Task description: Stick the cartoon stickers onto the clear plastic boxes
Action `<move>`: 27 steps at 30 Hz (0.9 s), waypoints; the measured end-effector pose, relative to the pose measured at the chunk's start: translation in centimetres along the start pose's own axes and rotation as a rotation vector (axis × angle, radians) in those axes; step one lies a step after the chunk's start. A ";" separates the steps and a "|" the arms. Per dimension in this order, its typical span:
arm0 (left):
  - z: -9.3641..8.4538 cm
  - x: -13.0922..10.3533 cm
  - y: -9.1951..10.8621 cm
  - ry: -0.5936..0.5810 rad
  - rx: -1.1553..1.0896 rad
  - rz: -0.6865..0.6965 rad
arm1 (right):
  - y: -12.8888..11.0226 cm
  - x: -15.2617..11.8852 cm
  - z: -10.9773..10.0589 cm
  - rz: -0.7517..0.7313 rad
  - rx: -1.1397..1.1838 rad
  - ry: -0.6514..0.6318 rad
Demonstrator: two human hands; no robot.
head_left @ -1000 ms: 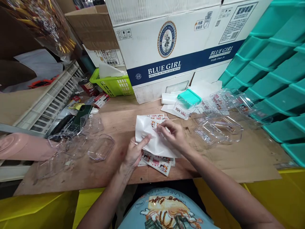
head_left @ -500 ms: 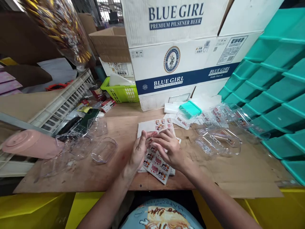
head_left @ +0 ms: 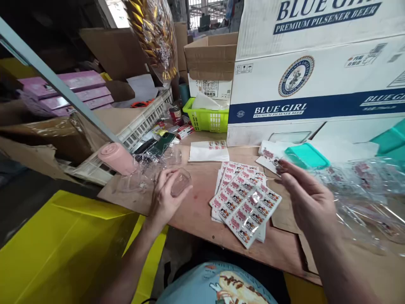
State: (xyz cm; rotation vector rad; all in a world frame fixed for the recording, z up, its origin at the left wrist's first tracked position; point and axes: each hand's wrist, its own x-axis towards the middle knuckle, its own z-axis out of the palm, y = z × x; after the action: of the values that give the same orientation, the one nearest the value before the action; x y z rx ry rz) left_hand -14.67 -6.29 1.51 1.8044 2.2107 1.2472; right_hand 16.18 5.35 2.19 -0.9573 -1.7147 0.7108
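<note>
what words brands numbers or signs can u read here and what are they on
"BLUE GIRL PREMIUM PILSENER BEER": blue band of the white carton
"PREMIUM PILSENER BEER": white carton, higher up, under "BLUE GI...", cut off
"BLUE GI...": blue band, far right, cut off
Three icons, one an umbrella: white carton, left
Too small or blurred: round emblem, sticker sheets, red can, shirt

Light-blue shirt; front print in cream, brown and white, dark lettering arcing along it. Black legwear. Left hand, right hand bare.
</note>
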 end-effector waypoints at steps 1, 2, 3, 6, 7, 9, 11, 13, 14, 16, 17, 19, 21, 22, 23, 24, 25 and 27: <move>-0.5 0.0 -1.6 -0.035 0.107 0.010 | -0.4 -0.4 0.7 0.071 0.096 -0.064; -0.6 0.0 -3.0 -0.084 0.170 0.019 | -0.9 -0.8 1.5 0.138 0.211 -0.118; -0.4 0.0 -4.0 -0.136 0.193 0.036 | -1.6 -1.1 2.4 0.179 0.311 -0.165; 1.0 -0.4 -4.8 -0.163 0.078 0.101 | -3.4 -2.1 4.7 0.154 0.363 -0.284; 1.6 -0.6 -4.2 -0.109 -0.011 0.082 | -3.7 -2.4 5.2 0.145 0.345 -0.294; 2.7 -1.1 -2.2 0.015 -0.299 -0.076 | -3.8 -3.1 6.1 0.131 0.297 -0.294; 3.8 -1.5 0.5 -0.007 -0.720 -0.347 | -3.4 -3.6 6.9 0.118 0.277 -0.307; 4.7 -1.6 3.2 -0.253 -1.136 -0.606 | -2.9 -3.7 7.4 0.105 0.311 -0.363; 5.2 -1.6 4.3 -0.398 -1.291 -0.695 | -2.6 -3.5 7.4 0.108 0.346 -0.420; 5.8 -1.3 5.9 -0.598 -1.479 -0.782 | -2.4 -2.9 6.9 0.117 0.386 -0.520; 6.1 -1.1 6.4 -0.631 -1.531 -0.792 | -2.5 -2.5 6.2 0.115 0.363 -0.518; 6.4 -0.7 6.9 -0.613 -1.580 -0.776 | -3.1 -2.1 4.3 0.109 0.272 -0.399; 6.6 -0.5 7.2 -0.581 -1.581 -0.740 | -4.2 -2.4 2.2 0.158 0.299 -0.274; 6.6 -0.5 7.4 -0.569 -1.577 -0.718 | -4.8 -2.9 1.3 0.217 0.400 -0.280; 6.7 -0.6 7.6 -0.560 -1.572 -0.700 | -5.4 -3.6 0.5 0.291 0.549 -0.327; 6.8 -0.7 7.8 -0.557 -1.567 -0.686 | -5.8 -4.4 0.0 0.372 0.715 -0.395; 6.9 -0.8 8.1 -0.553 -1.564 -0.680 | -6.1 -5.3 -0.2 0.449 0.869 -0.463; 7.3 -1.2 8.7 -0.534 -1.551 -0.679 | -6.3 -6.9 -0.2 0.568 1.093 -0.540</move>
State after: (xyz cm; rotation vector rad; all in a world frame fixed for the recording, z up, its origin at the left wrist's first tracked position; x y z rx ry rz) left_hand -3.66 -3.18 1.14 0.5359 0.7735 1.3318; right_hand 15.96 -3.78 4.11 -0.4394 -1.1139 2.1382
